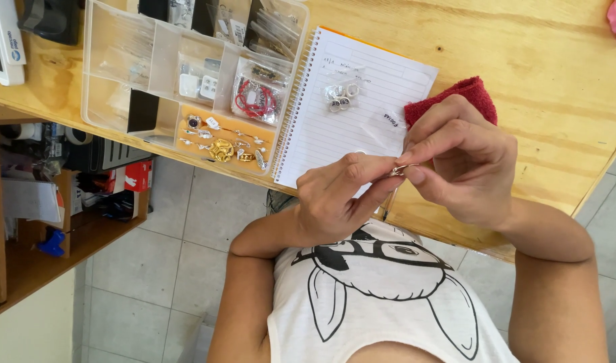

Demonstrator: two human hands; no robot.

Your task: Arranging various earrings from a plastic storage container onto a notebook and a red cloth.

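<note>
- Head view: small metal piece (397, 171) held above the worktop (556, 67) edge, beside the notebook (362, 128).
- Left hand (335, 198) grip pinching the piece; right hand (462, 161) grip pinching it too, from the other side.
- Seemingly mid fine fingertip work; calls for steady, tiny moves.
- Nearby: red cloth (472, 94), organiser (88, 81) of jewellery.

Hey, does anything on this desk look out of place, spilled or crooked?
Nothing is spilled or damaged. The spiral notebook lies askew, its lower corner overhanging the table edge. The clear compartment organizer also juts slightly over the edge.
</note>
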